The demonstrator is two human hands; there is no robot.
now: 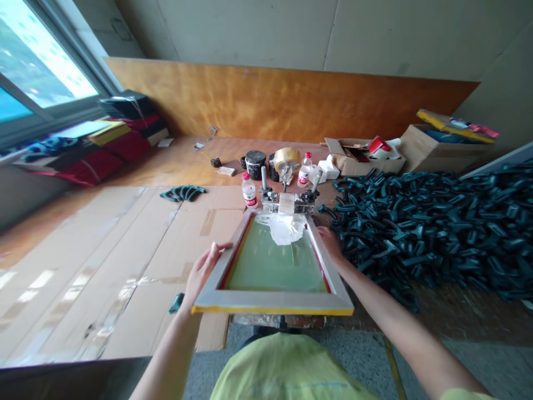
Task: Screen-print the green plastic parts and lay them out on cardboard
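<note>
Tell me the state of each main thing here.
Framed screen: white-smeared at far end
Left hand: holding its left side
Right hand: partly hidden
Left bottle: upright, capped
Right bottle: upright, capped
Black tub: upright, streaked white
Left carton: open
Parts pile: loose

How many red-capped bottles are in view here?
2. One bottle stands by the far left corner of the frame; the other bottle stands farther back, right of the tape roll. More could be hidden behind things there.
</note>
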